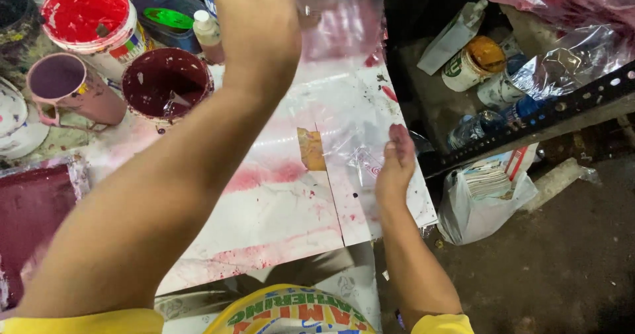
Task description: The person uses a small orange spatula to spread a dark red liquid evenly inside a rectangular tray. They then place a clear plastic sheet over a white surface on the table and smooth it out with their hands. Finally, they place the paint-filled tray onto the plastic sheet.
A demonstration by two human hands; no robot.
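Note:
My left hand (pixel 258 23) is raised at the top centre and grips the upper edge of a clear plastic sheet (pixel 350 89) smeared with pink. The sheet hangs down over a white, red-stained board (pixel 278 202). My right hand (pixel 395 165) pinches the sheet's lower edge near the board's right side. A brown tape patch (pixel 311 149) lies on the board just left of that hand.
At the back left stand a red paint bucket (pixel 86 13), a maroon paint bucket (pixel 165 83), a pink mug (pixel 63 83) and a small bottle (pixel 206 30). A black bin (pixel 423 109) at the right holds cans and bottles. A plastic bag of papers (pixel 486 188) sits on the floor.

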